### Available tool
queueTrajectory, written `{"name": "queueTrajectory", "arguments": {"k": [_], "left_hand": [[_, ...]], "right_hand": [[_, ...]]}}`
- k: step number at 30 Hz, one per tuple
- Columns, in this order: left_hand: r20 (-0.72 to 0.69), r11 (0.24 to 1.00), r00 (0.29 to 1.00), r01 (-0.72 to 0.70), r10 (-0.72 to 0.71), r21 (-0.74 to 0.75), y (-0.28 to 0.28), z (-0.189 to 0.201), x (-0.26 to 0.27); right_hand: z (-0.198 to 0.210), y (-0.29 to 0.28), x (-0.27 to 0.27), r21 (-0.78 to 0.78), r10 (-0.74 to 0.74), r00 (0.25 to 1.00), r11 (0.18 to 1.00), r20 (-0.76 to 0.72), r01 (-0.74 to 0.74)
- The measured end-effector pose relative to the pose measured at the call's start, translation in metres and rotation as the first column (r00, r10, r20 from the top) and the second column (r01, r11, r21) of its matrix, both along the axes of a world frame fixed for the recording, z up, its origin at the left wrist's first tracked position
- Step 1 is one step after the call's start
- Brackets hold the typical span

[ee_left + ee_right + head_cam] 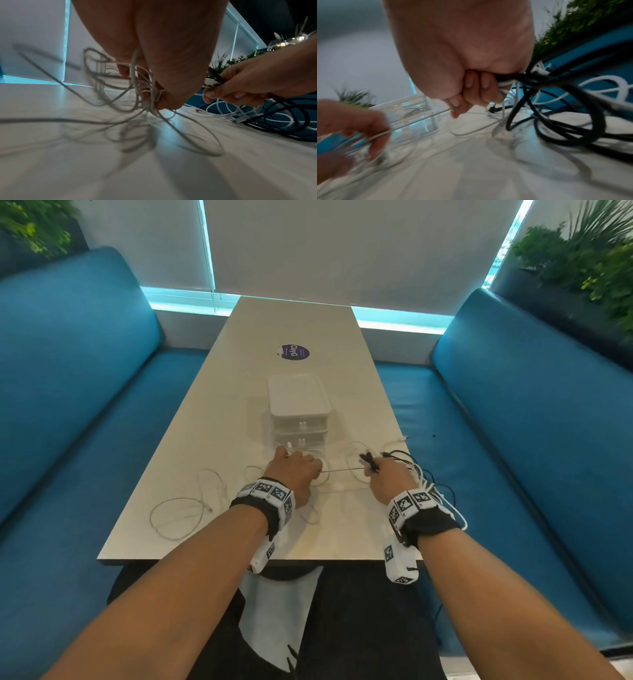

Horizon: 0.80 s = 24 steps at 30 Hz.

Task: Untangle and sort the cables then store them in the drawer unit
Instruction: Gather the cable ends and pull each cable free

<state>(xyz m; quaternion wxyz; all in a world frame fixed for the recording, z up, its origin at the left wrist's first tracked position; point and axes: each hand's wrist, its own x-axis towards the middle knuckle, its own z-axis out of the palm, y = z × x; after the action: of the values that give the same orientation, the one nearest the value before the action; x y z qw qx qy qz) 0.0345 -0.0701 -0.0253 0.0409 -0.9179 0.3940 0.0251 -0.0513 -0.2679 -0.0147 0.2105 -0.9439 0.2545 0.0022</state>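
Note:
A white drawer unit (298,409) stands mid-table with its drawers closed. Just in front of it my left hand (297,470) grips a bunch of white cables (139,83), whose loops (178,517) trail left over the table. My right hand (383,474) grips a bundle of black and white cables (527,78); black ends (368,458) stick up from its fist. One thin white cable (342,470) runs taut between the two hands. More black and white loops (424,474) hang over the table's right edge.
The narrow white table (308,330) has a purple round sticker (294,352) beyond the drawer unit. Blue benches (513,440) flank it on both sides, with plants (589,261) behind them. The near table edge is just under my wrists.

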Motion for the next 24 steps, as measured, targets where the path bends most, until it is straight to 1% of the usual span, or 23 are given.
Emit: {"name": "queueTrajectory", "arguments": {"k": [2,6,8,10,13,15,17,21,22,24], "left_hand": [[-0.011,0.999,1.000,-0.018,0.019,0.026,0.008,-0.002,0.003],[0.071,0.999,0.997,0.035,-0.034,-0.014,0.004,-0.001,0.000],[0.068,0.999,0.997,0.039,-0.038,-0.016,-0.001,0.001,-0.001],[0.053,0.999,0.998,0.040,-0.041,0.019,-0.003,0.000,-0.001],[0.053,0.998,0.997,0.046,-0.049,0.053,-0.002,-0.004,-0.005],[0.038,0.998,0.999,0.023,-0.025,0.054,-0.001,-0.008,-0.006],[0.016,0.999,1.000,0.010,-0.011,0.053,0.000,-0.011,-0.006],[0.000,0.997,1.000,0.015,-0.015,0.080,0.002,-0.009,-0.006],[0.000,0.996,1.000,0.017,-0.017,0.088,0.002,-0.008,-0.006],[0.007,0.995,1.000,0.018,-0.019,0.095,0.001,-0.007,-0.006]], "right_hand": [[-0.002,-0.012,-0.004,-0.035,-0.047,0.999,0.998,-0.008,0.047],[-0.004,-0.010,-0.004,-0.075,-0.059,0.998,0.995,0.005,0.059],[-0.006,0.002,0.000,-0.081,0.000,0.999,0.997,0.052,0.004],[-0.006,0.013,0.000,-0.050,0.073,0.991,0.996,0.113,-0.068],[-0.009,0.022,0.002,0.026,0.177,0.959,0.982,0.220,-0.187],[-0.010,0.027,0.001,0.041,0.218,0.941,0.971,0.258,-0.236],[-0.010,0.028,0.001,0.034,0.216,0.935,0.971,0.279,-0.235],[-0.008,0.028,0.001,0.057,0.160,0.941,0.981,0.298,-0.184],[-0.008,0.029,0.001,0.065,0.168,0.938,0.978,0.302,-0.196],[-0.008,0.031,0.000,0.073,0.230,0.922,0.962,0.310,-0.264]]}}
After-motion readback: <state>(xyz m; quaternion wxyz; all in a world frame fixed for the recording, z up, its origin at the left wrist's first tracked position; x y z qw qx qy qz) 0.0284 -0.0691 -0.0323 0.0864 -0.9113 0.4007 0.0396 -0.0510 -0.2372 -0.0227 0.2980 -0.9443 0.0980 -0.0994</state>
